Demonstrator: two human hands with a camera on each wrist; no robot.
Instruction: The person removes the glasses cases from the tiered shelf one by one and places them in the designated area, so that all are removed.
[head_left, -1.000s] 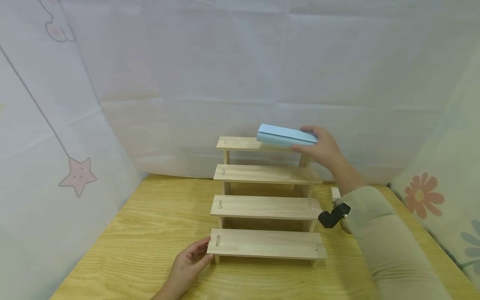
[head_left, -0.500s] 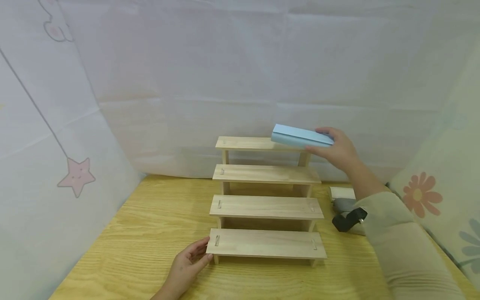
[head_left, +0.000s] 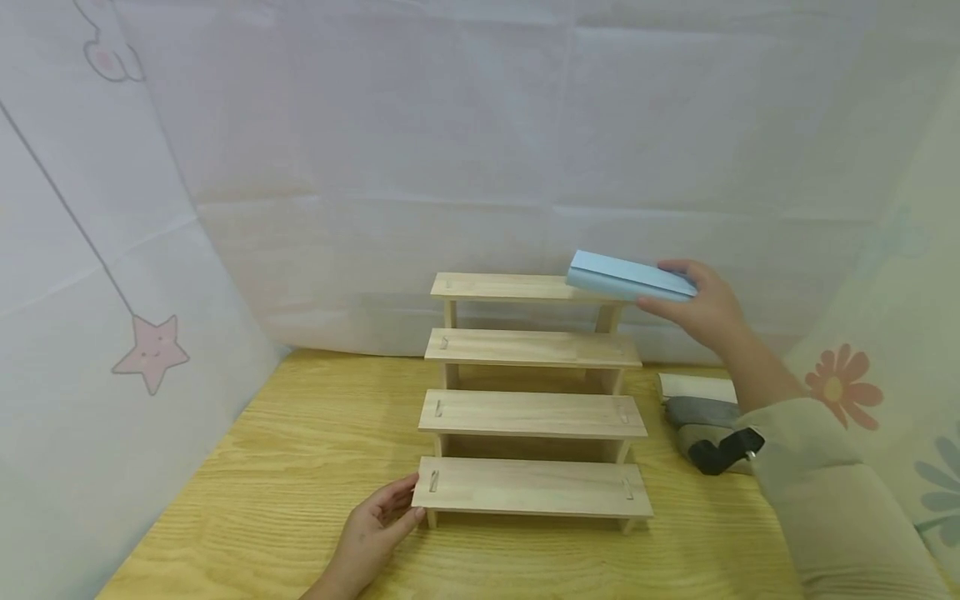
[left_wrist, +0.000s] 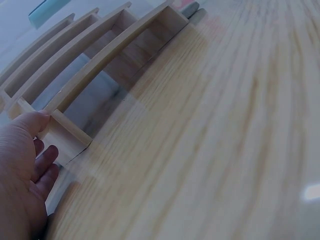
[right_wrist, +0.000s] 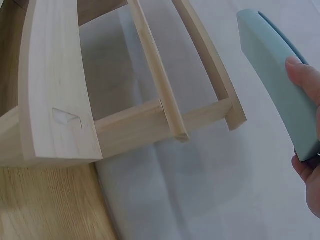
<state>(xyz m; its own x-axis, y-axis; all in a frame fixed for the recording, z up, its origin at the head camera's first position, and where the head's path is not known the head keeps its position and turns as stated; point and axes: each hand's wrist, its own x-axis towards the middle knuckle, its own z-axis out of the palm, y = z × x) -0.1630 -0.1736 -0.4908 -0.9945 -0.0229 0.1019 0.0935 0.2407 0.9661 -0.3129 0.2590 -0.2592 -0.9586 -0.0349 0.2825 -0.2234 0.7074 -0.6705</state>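
Observation:
A light blue glasses case (head_left: 630, 275) with a lid seam along its length is gripped at its right end by my right hand (head_left: 708, 304). It hangs above the right end of the top tier, apart from the wood in the right wrist view. My left hand (head_left: 371, 533) holds the left end of the lowest tier of a pale wooden step shelf (head_left: 532, 487), thumb at the front and fingers behind. In the left wrist view the thumb (left_wrist: 32, 121) touches the shelf's corner while the other fingers are partly curled.
Right of the shelf, a white case (head_left: 697, 387), a grey case (head_left: 701, 411) and a beige one (head_left: 701, 437) lie on the wooden table (head_left: 315, 450), partly behind the right sleeve (head_left: 817, 475) and a black wrist mount (head_left: 726, 452). A pale cloth backdrop (head_left: 375, 167) stands behind.
My right hand has moved to the right along the top tier, with the glasses case in it. More of the cases at the right now shows. The left hand stays at the shelf.

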